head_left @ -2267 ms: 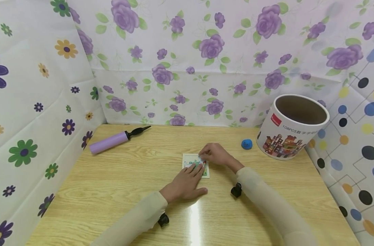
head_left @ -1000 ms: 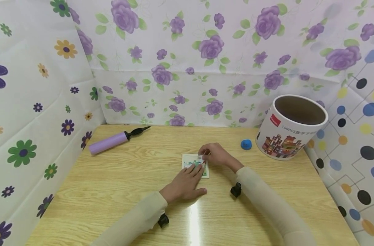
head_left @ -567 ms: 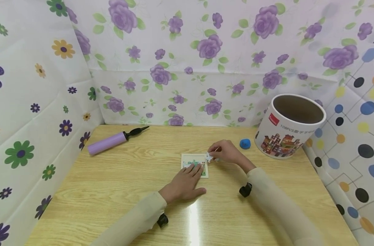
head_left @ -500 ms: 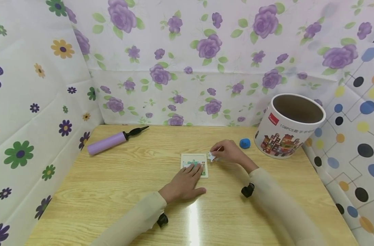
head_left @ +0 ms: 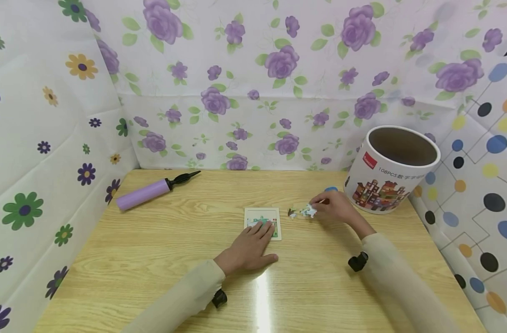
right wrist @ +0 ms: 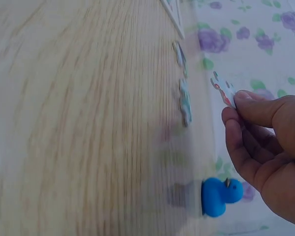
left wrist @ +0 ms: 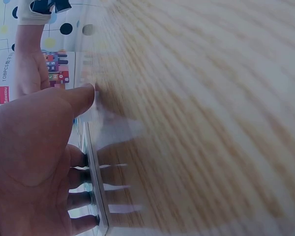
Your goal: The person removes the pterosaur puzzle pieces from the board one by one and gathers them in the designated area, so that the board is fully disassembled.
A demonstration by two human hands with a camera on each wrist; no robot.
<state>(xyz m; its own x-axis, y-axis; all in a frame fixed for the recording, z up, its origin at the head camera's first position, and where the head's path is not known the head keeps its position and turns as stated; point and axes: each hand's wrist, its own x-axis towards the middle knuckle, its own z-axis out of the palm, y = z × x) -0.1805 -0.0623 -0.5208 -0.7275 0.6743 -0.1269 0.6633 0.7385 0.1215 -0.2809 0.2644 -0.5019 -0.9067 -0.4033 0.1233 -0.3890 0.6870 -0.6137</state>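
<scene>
My left hand (head_left: 249,247) lies flat with straight fingers on a small square jigsaw board (head_left: 262,209). Its pale frame shows, along with part of a green picture; the fingers cover the rest. To the right, the thumb and index finger of my right hand (head_left: 338,208) pinch a whitish puzzle piece (right wrist: 223,91) with a red mark, held up off the table in the right wrist view. Two loose puzzle pieces, one dark and pale (head_left: 292,213) and one greenish (right wrist: 185,102), lie on the table between the board and that hand.
A blue toy duck (right wrist: 215,197) stands just behind my right hand. The big white printed bucket (head_left: 380,187) is at the back right. At the back left lies a purple hand pump (head_left: 143,194) with a black nozzle. Patterned cloth walls border the table (head_left: 174,249).
From the board's upper right corner, my right hand has moved right with the pinched piece. Two loose pieces now show beside the board, and the hand partly covers the duck. My left hand stays put.
</scene>
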